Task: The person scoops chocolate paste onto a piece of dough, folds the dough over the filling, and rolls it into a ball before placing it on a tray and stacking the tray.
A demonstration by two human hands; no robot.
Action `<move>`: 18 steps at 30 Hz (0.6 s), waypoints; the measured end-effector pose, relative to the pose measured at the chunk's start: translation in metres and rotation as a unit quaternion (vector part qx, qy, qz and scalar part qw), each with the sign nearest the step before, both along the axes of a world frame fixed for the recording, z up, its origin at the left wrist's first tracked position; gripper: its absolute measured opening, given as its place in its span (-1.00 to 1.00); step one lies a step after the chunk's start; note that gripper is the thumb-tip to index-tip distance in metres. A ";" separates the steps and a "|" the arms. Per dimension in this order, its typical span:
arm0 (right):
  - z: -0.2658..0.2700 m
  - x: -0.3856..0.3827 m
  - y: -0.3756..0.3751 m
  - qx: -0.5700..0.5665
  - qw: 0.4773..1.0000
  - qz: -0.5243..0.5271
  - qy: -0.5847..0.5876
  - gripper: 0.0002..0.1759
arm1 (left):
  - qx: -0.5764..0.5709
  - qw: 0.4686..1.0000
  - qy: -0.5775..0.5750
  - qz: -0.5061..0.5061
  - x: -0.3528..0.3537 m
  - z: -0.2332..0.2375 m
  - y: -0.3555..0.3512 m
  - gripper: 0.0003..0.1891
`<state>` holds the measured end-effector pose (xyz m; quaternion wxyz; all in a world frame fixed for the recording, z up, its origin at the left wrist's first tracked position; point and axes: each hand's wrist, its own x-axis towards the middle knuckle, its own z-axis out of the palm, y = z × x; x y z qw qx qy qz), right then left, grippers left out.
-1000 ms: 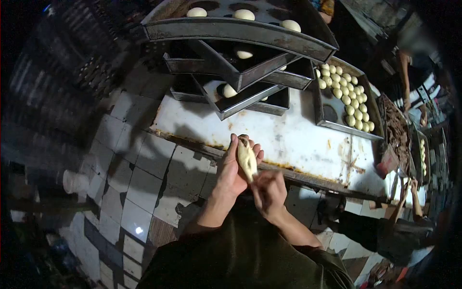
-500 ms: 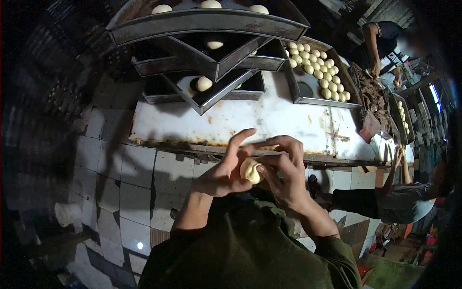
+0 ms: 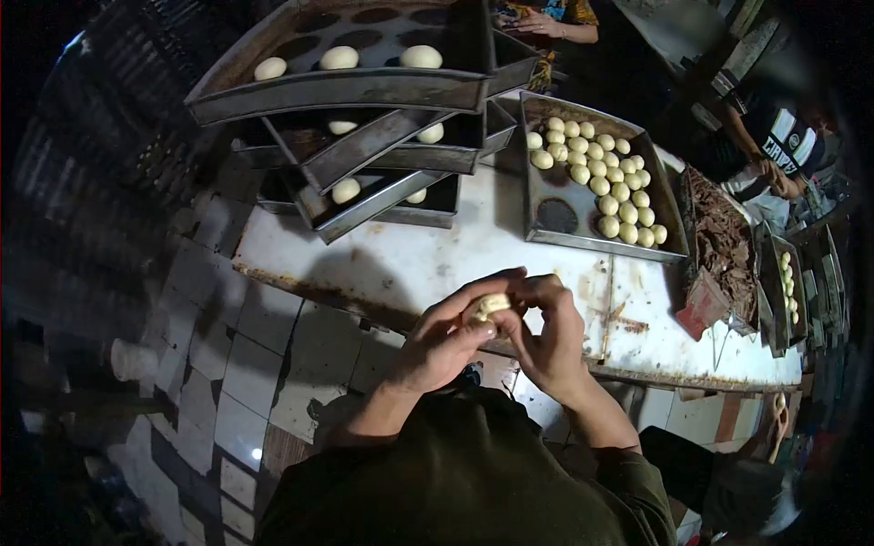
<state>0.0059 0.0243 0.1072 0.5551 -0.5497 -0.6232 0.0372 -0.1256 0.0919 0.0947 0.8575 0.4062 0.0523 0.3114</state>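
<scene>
A small pale piece of dough (image 3: 492, 305) with a folded, creased top is held between both hands, just in front of the table's near edge. My left hand (image 3: 448, 338) cups it from the left, fingers curled round it. On its right side, my right hand (image 3: 549, 332) presses the dough with thumb and fingers. The underside of the dough is hidden by the fingers. Beyond the hands, a metal tray (image 3: 605, 244) holds several round dough balls (image 3: 620, 192), bunched mostly toward its right side.
Stacked metal trays (image 3: 341, 91) with dough balls stand at the back left of the white table (image 3: 410, 259). Right of the tray lies a brown shredded mass (image 3: 724, 232) with a red scraper-like piece (image 3: 704, 305). Other people are at the back, upper right and lower right.
The view has shifted, showing more of the trays and another person's hands at the top. My hands have closed more tightly round the dough, and its folded top now faces up.
</scene>
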 end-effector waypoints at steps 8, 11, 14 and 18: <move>-0.015 0.036 -0.013 0.044 0.996 -0.045 -0.068 -0.53 | 0.075 0.985 0.044 0.152 0.059 -0.002 -0.010 -0.70; -0.004 0.059 -0.003 0.058 0.997 0.003 -0.045 -0.68 | 0.197 0.968 0.019 0.154 0.063 -0.004 -0.012 -0.77; 0.002 0.056 0.005 0.004 0.918 0.197 0.345 -0.66 | 0.280 0.952 -0.020 0.124 0.053 0.011 0.001 -0.76; -0.005 0.048 0.022 0.118 0.977 0.148 0.096 -0.71 | 0.381 0.915 -0.027 0.130 0.045 0.017 0.016 -0.68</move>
